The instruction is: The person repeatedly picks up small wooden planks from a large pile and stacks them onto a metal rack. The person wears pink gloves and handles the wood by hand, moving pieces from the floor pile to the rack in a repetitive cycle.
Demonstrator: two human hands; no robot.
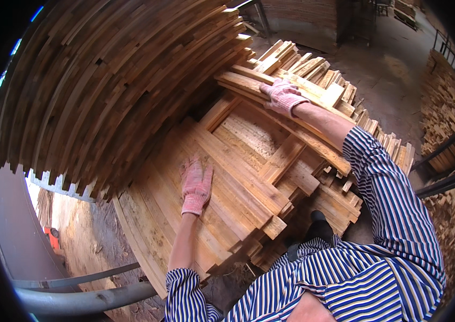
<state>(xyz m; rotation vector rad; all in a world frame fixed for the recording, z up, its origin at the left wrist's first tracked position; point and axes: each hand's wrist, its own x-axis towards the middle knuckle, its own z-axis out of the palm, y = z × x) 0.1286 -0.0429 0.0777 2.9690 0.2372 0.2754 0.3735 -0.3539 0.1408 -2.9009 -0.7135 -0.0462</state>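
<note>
My left hand [197,185], in a pink and white knitted glove, lies flat with its fingers stretched out on a layer of wooden boards [227,188] set side by side. Farther off to the right, my right hand [282,96], gloved alike, is closed over a long wooden board [243,83] at the far side of the layer; its fingertips are partly hidden. Between the hands, a shorter crosswise board [284,158] lies over a gap in the layer, with lower boards [246,131] showing through.
A tall stack of boards [104,91] rises at the left and far side. Uneven board ends [313,70] stick out beyond my right hand. A metal rail [88,298] crosses the lower left. More piled wood [447,112] stands at the right, past dark railings [447,180].
</note>
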